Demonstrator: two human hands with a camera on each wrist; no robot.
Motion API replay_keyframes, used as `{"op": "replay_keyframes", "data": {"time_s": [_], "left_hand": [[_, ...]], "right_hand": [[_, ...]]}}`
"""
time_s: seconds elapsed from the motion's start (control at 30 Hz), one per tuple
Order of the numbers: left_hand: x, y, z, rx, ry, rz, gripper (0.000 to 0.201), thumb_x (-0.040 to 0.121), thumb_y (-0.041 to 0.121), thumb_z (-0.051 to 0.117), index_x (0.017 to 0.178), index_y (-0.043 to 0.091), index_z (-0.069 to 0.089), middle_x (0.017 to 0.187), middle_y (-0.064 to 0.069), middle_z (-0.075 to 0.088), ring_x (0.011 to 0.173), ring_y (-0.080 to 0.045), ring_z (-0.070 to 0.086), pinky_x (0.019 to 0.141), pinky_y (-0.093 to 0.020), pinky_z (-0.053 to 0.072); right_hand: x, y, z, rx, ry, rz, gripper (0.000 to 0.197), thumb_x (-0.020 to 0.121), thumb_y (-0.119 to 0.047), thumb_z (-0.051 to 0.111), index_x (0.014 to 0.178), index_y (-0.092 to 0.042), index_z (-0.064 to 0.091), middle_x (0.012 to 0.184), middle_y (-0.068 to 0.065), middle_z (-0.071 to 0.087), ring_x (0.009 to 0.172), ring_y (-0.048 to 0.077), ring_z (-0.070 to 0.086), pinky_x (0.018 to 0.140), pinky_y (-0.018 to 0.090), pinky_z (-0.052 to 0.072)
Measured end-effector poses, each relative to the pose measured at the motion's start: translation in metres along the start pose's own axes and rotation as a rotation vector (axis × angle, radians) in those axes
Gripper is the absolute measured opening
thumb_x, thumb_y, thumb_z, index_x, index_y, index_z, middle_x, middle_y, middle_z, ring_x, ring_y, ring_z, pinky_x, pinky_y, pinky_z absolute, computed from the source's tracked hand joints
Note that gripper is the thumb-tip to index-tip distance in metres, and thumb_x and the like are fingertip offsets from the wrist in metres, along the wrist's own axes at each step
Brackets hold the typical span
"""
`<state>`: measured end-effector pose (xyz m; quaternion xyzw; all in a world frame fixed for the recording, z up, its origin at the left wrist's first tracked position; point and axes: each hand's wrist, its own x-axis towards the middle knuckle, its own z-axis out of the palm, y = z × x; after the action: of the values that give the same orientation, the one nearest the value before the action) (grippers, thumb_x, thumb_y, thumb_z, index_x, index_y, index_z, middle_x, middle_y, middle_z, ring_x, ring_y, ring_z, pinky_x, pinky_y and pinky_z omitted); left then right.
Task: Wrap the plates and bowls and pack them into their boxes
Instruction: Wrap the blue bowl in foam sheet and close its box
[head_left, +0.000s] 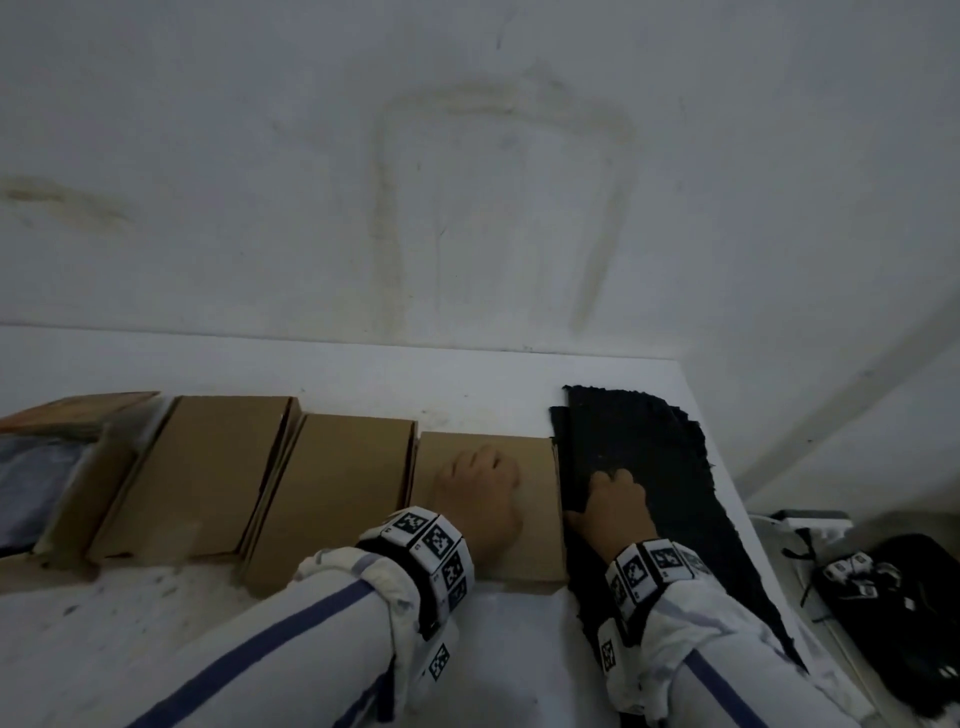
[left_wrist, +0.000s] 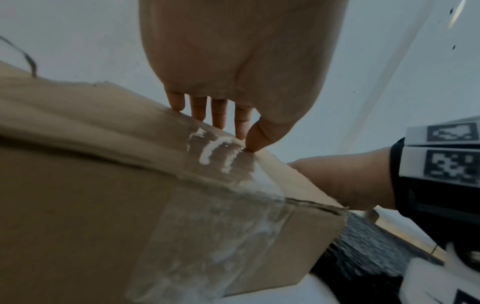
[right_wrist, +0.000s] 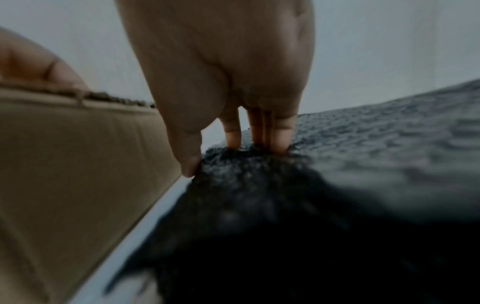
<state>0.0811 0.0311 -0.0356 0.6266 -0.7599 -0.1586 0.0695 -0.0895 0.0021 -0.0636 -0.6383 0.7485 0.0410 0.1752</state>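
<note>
A row of brown cardboard boxes stands on the white table (head_left: 322, 374). My left hand (head_left: 478, 480) rests on top of the rightmost closed box (head_left: 537, 525), fingers nearly straight. In the left wrist view the left hand (left_wrist: 215, 123) touches the taped box (left_wrist: 78, 205) with its fingertips. Right of that box lies a dark, rough cloth (head_left: 654, 441). My right hand (head_left: 615, 493) sits on its left edge. In the right wrist view my right hand (right_wrist: 226, 156) has a bunch of the cloth (right_wrist: 389, 156) between thumb and fingers. No plates or bowls are visible.
Two more closed boxes (head_left: 208, 467) (head_left: 337, 488) stand to the left. An open box (head_left: 78, 499) at the far left holds something grey-blue. A stained wall runs behind the table. Black gear (head_left: 914, 603) lies beyond the table's right edge.
</note>
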Motion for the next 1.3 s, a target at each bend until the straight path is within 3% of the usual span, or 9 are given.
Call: {"op": "replay_keyframes", "data": {"time_s": [0.17, 0.37, 0.5, 0.63, 0.73, 0.8, 0.97, 1.13, 1.3], "left_hand": [[0.000, 0.003, -0.004, -0.059, -0.004, -0.019, 0.027, 0.081, 0.016, 0.046, 0.107, 0.024, 0.051, 0.120, 0.002, 0.046, 0.111, -0.022, 0.041, 0.094, -0.032, 0.031], [0.009, 0.007, -0.012, -0.161, -0.036, -0.061, 0.016, 0.092, 0.028, 0.046, 0.100, 0.021, 0.058, 0.113, -0.001, 0.054, 0.108, -0.023, 0.048, 0.092, -0.032, 0.037], [0.009, 0.021, -0.033, -0.699, -0.142, -0.109, 0.049, 0.099, 0.049, 0.031, 0.095, 0.012, 0.062, 0.097, -0.008, 0.065, 0.093, -0.023, 0.061, 0.082, -0.031, 0.046], [0.008, 0.010, -0.054, -1.185, -0.095, -0.343, 0.035, 0.097, 0.045, 0.042, 0.084, 0.018, 0.060, 0.082, -0.006, 0.061, 0.074, -0.019, 0.057, 0.074, -0.038, 0.051], [-0.003, -0.016, -0.071, -1.092, 0.062, -0.350, 0.015, 0.099, 0.017, 0.043, 0.099, 0.007, 0.055, 0.089, -0.010, 0.059, 0.073, -0.016, 0.056, 0.070, -0.032, 0.050], [-0.014, -0.042, -0.081, -1.085, 0.128, -0.351, 0.026, 0.099, 0.015, 0.042, 0.105, -0.003, 0.060, 0.102, -0.018, 0.064, 0.092, -0.029, 0.062, 0.085, -0.041, 0.050], [-0.053, -0.102, -0.120, -1.178, 0.233, -0.427, 0.026, 0.099, 0.017, 0.042, 0.106, 0.001, 0.062, 0.117, -0.025, 0.061, 0.104, -0.033, 0.059, 0.102, -0.048, 0.043], [-0.098, -0.172, -0.153, -1.209, 0.332, -0.499, 0.027, 0.099, 0.014, 0.041, 0.110, 0.004, 0.064, 0.116, -0.019, 0.063, 0.111, -0.032, 0.057, 0.105, -0.048, 0.040], [-0.142, -0.234, -0.174, -1.146, 0.365, -0.564, 0.024, 0.099, 0.017, 0.043, 0.113, 0.003, 0.057, 0.096, -0.008, 0.061, 0.077, -0.017, 0.056, 0.069, -0.027, 0.046]], "right_hand": [[0.006, 0.007, 0.004, 0.083, 0.073, -0.029, 0.028, 0.093, -0.024, 0.052, 0.110, -0.003, 0.058, 0.123, 0.016, 0.046, 0.112, 0.029, 0.048, 0.087, 0.030, 0.042], [0.007, 0.011, -0.036, 0.364, 0.106, -0.016, 0.027, 0.089, -0.020, 0.054, 0.082, 0.002, 0.068, 0.089, 0.015, 0.066, 0.086, 0.026, 0.061, 0.070, 0.025, 0.039], [-0.016, -0.022, -0.064, 0.492, 0.257, -0.190, 0.022, 0.084, -0.024, 0.060, 0.067, -0.010, 0.060, 0.087, 0.008, 0.061, 0.077, 0.019, 0.055, 0.067, 0.023, 0.035], [-0.044, -0.066, -0.073, 0.472, 0.158, -0.395, 0.025, 0.087, -0.027, 0.058, 0.075, -0.006, 0.067, 0.080, 0.002, 0.058, 0.076, 0.013, 0.052, 0.068, 0.023, 0.038], [-0.049, -0.083, -0.079, 0.692, 0.105, -0.413, 0.022, 0.088, -0.021, 0.057, 0.086, -0.005, 0.072, 0.093, 0.004, 0.068, 0.091, 0.016, 0.059, 0.083, 0.027, 0.045], [-0.044, -0.088, -0.085, 0.808, 0.151, -0.320, 0.016, 0.086, -0.014, 0.056, 0.095, -0.010, 0.069, 0.098, 0.001, 0.064, 0.095, 0.017, 0.058, 0.089, 0.031, 0.047], [-0.039, -0.116, -0.084, 0.858, -0.171, -0.101, 0.024, 0.072, -0.013, 0.063, 0.091, -0.016, 0.047, 0.087, 0.007, 0.051, 0.074, 0.021, 0.049, 0.057, 0.029, 0.039], [-0.047, -0.177, -0.064, 0.826, -0.329, -0.156, 0.020, 0.065, -0.015, 0.068, 0.074, -0.014, 0.049, 0.075, 0.010, 0.052, 0.068, 0.023, 0.052, 0.062, 0.031, 0.041], [-0.078, -0.252, -0.038, 0.561, -0.342, -0.310, 0.048, 0.076, -0.031, 0.070, 0.118, -0.024, 0.047, 0.117, -0.001, 0.049, 0.104, 0.020, 0.052, 0.082, 0.031, 0.044]]}}
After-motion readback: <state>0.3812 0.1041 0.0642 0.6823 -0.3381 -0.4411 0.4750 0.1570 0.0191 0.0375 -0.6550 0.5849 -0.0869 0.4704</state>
